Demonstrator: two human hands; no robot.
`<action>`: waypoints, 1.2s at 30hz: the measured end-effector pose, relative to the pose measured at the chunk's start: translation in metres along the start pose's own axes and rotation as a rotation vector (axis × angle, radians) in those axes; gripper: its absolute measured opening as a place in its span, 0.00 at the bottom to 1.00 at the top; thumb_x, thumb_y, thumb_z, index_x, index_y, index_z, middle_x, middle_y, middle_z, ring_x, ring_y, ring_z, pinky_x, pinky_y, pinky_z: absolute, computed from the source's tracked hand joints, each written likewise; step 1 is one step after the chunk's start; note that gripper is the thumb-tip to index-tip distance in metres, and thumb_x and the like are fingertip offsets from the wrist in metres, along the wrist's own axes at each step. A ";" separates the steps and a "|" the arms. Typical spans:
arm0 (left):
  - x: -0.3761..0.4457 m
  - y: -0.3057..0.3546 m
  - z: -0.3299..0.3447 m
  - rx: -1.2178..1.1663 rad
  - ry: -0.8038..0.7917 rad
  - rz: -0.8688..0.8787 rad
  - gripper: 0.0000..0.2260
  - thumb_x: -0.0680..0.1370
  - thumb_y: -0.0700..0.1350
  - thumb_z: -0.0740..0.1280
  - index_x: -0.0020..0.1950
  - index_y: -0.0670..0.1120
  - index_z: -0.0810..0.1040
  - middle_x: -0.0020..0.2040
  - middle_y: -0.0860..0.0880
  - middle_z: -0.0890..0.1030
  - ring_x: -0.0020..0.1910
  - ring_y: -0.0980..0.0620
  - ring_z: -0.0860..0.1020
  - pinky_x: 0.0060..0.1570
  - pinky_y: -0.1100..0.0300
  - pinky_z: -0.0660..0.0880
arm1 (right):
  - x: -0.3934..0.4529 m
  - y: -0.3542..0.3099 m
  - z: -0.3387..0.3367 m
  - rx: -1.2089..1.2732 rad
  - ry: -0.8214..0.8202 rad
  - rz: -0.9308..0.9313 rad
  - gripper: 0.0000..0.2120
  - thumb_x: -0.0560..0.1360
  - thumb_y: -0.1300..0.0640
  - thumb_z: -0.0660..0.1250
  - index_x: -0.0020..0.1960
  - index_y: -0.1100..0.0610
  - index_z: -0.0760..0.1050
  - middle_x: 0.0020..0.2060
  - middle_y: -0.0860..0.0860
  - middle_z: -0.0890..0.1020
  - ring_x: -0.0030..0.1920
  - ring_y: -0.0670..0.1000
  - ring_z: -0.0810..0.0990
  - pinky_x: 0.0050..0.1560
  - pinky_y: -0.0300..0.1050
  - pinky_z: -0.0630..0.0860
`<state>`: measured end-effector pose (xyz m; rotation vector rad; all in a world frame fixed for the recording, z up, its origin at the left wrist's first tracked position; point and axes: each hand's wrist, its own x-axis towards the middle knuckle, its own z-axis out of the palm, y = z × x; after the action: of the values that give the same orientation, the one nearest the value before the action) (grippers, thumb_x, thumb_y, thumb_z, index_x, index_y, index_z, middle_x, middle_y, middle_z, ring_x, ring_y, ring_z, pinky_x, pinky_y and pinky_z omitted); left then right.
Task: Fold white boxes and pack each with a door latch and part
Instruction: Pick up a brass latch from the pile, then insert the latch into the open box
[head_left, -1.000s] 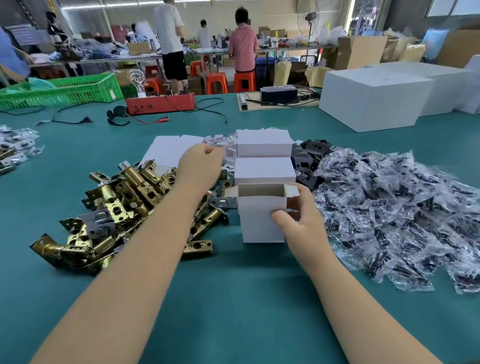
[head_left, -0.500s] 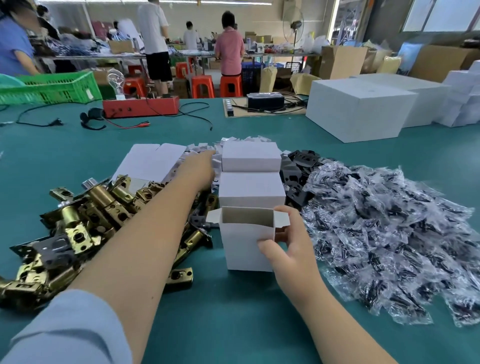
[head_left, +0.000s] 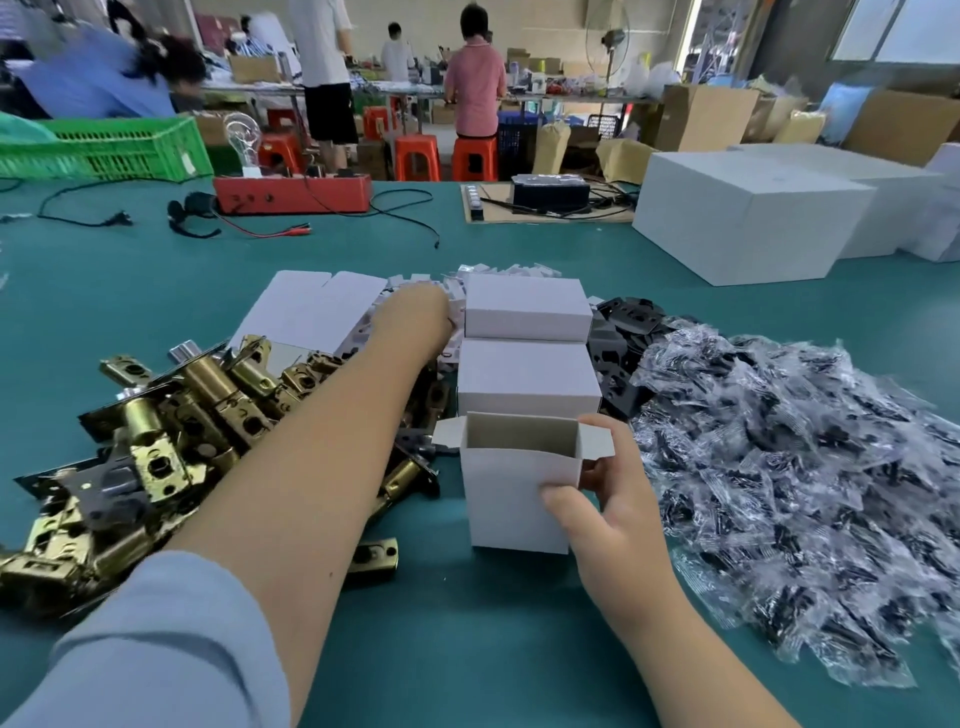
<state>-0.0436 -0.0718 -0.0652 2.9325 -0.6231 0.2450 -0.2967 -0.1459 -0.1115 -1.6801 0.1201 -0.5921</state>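
Left hand's fingers out of sight

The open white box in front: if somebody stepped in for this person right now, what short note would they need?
Right hand grips the open box, standing upright on the table, top flaps open; what shows of its inside looks empty.
Left hand reaches over the brass latches to the flat box blanks; its fingers are hidden.
Bagged parts lie to the right.
Done: two closed boxes lined up behind the open one.
Left: put a latch and a bagged part in, close it, carry on.
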 end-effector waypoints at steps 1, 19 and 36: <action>-0.004 0.000 -0.007 -0.112 0.020 -0.037 0.09 0.76 0.37 0.61 0.52 0.39 0.79 0.54 0.39 0.80 0.48 0.43 0.74 0.45 0.53 0.73 | 0.000 0.000 0.000 -0.002 0.002 -0.003 0.16 0.62 0.47 0.63 0.50 0.42 0.71 0.46 0.63 0.75 0.47 0.65 0.73 0.49 0.66 0.74; -0.197 0.054 -0.048 -0.945 0.348 0.254 0.07 0.76 0.41 0.70 0.52 0.51 0.84 0.41 0.57 0.80 0.39 0.61 0.76 0.43 0.64 0.73 | 0.002 0.002 0.001 -0.045 0.034 -0.057 0.14 0.65 0.56 0.63 0.47 0.41 0.71 0.39 0.48 0.75 0.38 0.46 0.71 0.39 0.40 0.71; -0.206 0.058 -0.032 -0.824 0.552 0.288 0.18 0.72 0.58 0.65 0.52 0.46 0.80 0.41 0.61 0.76 0.47 0.54 0.75 0.55 0.45 0.73 | 0.003 0.000 -0.003 -0.045 -0.024 -0.051 0.14 0.70 0.55 0.64 0.55 0.50 0.74 0.49 0.54 0.79 0.45 0.55 0.77 0.45 0.52 0.75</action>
<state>-0.2572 -0.0387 -0.0668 1.8746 -0.7989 0.6210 -0.2954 -0.1494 -0.1099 -1.7375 0.0737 -0.6114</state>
